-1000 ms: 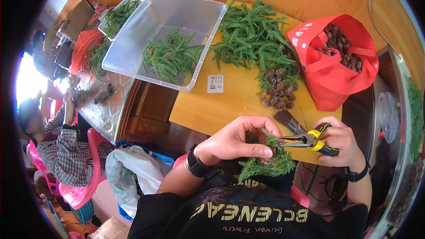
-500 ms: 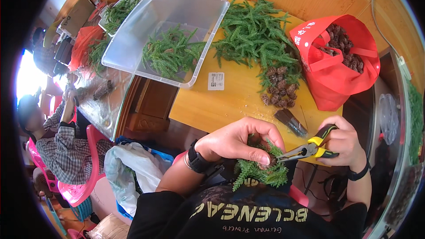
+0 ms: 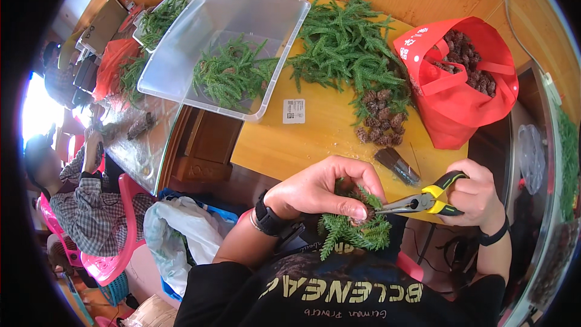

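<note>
My left hand pinches a small green pine sprig between thumb and fingers, just in front of my chest. A bit of brown, perhaps a pine cone, shows among the needles by my thumb; the fingers hide most of it. In my right hand are long-nose pliers with yellow and black handles. Their tips reach the sprig beside my left thumb, and what they bite on is too small to make out. Beyond my hands, on the yellow table, lie several pine cones and a dark bundle of thin strands.
Green pine branches are heaped at the table's back. To the right stands a red bag of pine cones. A clear plastic bin holds more greenery at the left. Another person sits at a glass-topped table farther left.
The pliers have tilted a little flatter, and their tips sit slightly higher and farther left at the sprig. My left hand has shifted slightly left, still pinching the sprig.
</note>
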`<action>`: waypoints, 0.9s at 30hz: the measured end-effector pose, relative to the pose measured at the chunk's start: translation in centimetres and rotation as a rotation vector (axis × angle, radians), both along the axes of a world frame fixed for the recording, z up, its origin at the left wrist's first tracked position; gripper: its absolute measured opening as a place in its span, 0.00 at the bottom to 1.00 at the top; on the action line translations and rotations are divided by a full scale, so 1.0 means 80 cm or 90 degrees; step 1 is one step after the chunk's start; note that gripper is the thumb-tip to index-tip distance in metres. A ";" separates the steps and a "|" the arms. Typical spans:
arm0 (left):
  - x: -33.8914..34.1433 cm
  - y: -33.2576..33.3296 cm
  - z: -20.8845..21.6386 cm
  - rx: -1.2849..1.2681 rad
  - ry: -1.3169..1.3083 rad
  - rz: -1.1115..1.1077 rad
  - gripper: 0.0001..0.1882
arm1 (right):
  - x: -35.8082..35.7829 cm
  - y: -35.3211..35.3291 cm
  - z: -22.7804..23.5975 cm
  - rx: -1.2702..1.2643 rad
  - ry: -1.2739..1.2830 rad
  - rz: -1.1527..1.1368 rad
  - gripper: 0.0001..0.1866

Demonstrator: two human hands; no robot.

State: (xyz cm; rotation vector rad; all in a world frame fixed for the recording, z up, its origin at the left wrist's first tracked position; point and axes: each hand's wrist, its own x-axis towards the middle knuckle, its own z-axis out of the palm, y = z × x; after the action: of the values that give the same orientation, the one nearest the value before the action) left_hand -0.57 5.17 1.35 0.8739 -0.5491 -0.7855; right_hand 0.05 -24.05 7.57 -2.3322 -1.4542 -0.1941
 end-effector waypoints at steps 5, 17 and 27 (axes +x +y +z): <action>-0.002 -0.002 -0.002 0.017 -0.072 0.135 0.14 | 0.001 0.004 -0.003 -0.018 0.102 -0.019 0.15; -0.003 -0.004 0.007 0.110 -0.318 0.356 0.13 | -0.007 0.009 -0.012 0.118 0.228 -0.103 0.16; -0.005 -0.006 0.008 0.096 -0.240 0.386 0.10 | -0.003 0.018 0.001 0.083 0.188 -0.109 0.13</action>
State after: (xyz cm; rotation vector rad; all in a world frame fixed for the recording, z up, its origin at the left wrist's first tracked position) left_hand -0.98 4.66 2.01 1.2601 -0.5147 -0.1066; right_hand -0.18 -22.59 7.64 -2.2648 -1.0714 0.0111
